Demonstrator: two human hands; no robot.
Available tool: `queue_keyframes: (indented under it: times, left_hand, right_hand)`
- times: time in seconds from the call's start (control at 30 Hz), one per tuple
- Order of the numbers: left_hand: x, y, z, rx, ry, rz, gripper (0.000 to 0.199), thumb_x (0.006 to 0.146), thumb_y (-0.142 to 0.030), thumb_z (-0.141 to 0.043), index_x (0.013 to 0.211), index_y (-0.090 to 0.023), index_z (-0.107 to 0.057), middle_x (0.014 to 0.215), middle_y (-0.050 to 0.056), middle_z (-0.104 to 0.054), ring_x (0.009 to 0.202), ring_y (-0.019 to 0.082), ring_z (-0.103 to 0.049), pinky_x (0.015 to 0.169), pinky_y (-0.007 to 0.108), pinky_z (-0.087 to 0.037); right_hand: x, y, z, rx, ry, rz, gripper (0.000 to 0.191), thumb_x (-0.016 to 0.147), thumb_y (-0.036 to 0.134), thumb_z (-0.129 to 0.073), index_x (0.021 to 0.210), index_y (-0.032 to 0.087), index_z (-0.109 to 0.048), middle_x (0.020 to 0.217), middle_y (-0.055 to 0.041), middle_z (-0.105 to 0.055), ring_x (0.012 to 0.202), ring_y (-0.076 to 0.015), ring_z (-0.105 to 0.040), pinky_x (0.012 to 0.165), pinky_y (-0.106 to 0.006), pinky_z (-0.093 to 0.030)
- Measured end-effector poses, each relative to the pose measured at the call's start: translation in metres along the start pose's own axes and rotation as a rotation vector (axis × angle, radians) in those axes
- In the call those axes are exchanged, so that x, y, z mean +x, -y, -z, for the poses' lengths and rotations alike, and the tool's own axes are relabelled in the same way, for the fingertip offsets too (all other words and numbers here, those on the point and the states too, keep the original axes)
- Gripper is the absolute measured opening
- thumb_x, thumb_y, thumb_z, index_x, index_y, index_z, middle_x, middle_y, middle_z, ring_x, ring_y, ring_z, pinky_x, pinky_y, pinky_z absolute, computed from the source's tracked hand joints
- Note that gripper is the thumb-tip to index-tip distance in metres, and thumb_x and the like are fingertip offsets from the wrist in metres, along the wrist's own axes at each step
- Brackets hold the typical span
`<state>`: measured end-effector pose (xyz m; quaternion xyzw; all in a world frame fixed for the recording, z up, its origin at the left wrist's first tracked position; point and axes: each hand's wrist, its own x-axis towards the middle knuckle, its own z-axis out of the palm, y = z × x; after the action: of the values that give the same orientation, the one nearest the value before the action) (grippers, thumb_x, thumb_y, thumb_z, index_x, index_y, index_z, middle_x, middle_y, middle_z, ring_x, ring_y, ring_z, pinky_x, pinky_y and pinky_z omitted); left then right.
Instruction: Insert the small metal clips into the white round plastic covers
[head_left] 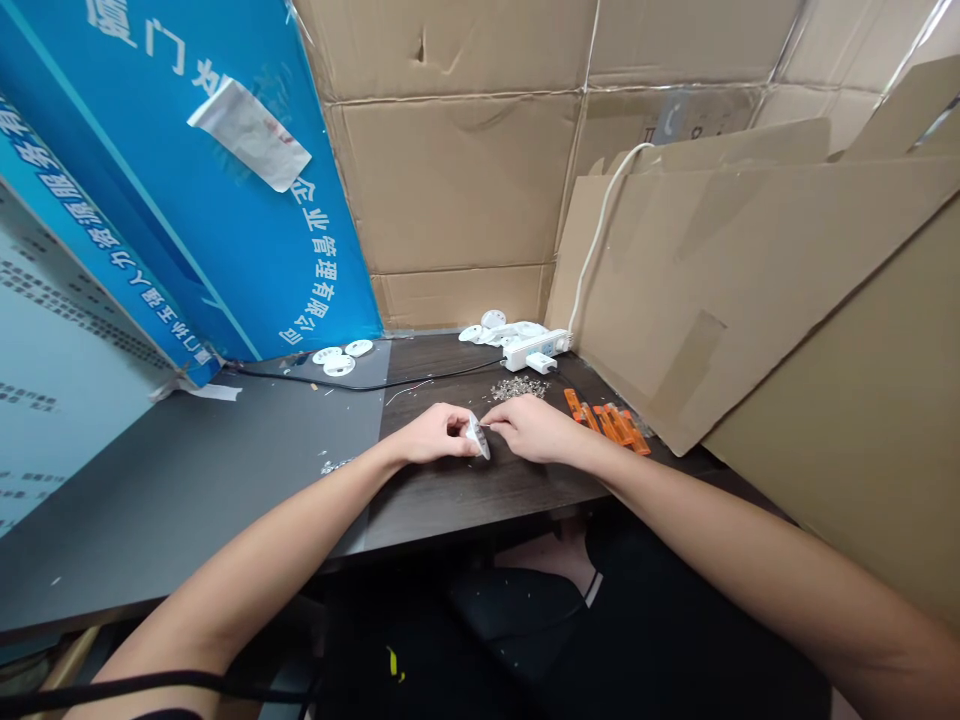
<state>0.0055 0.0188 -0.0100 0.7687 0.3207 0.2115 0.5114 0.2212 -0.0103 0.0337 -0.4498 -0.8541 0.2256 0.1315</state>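
Note:
Near the desk's front edge, my left hand (439, 434) grips a white round disc (478, 437) between thumb and fingers, tilted nearly on edge. My right hand (523, 426) is closed just right of the disc, its thumb and forefinger pinched by the disc's face. Whatever small thing they hold is too small to make out. Behind the right hand lies a heap of small metallic pieces (519, 388). Several orange packets (616, 426) lie to its right.
A white power strip (536, 349) with a plugged-in adapter sits at the back, beside a pile of white discs (493, 320). More white discs (339, 365) lie back left. A black cable (390, 385) crosses the desk (247, 480). Cardboard (675, 270) and a blue board (247, 230) stand behind.

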Motion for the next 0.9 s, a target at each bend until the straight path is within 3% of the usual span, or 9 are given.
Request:
queue_keyframes:
  times: [0.63,0.8,0.9]
  left_hand:
    - [0.0028,-0.0068,-0.0034,0.057,-0.004,0.05,0.026,0.068,-0.027,-0.075,0.066,-0.015,-0.053,0.064,-0.003,-0.052,0.061,0.01,-0.045,0.059,0.023,-0.034]
    - [0.0038,-0.0049,-0.0026,0.069,-0.012,0.049,0.025,0.068,-0.026,-0.076,0.067,-0.015,-0.054,0.063,-0.004,-0.053,0.06,0.01,-0.045,0.059,0.023,-0.034]
    - [0.0023,-0.0015,-0.001,0.011,0.014,0.009,0.026,0.073,-0.033,-0.077,0.074,-0.013,-0.06,0.069,-0.001,-0.058,0.064,0.011,-0.05,0.063,0.024,-0.038]
  right_hand:
    - [0.0046,0.003,-0.0042,-0.112,0.01,-0.002,0.028,0.085,0.012,-0.052,0.079,0.019,-0.079,0.074,-0.0057,-0.074,0.061,-0.0147,-0.058,0.058,-0.025,-0.034]
    - [0.006,0.0037,-0.0049,-0.131,0.028,-0.039,0.027,0.087,0.016,-0.054,0.085,0.02,-0.08,0.077,-0.0065,-0.075,0.063,-0.0162,-0.061,0.057,-0.026,-0.035]
    - [0.0035,0.0014,-0.0008,-0.08,0.012,-0.007,0.03,0.09,0.014,-0.051,0.09,0.02,-0.081,0.088,-0.0073,-0.078,0.076,-0.0176,-0.067,0.066,-0.025,-0.041]
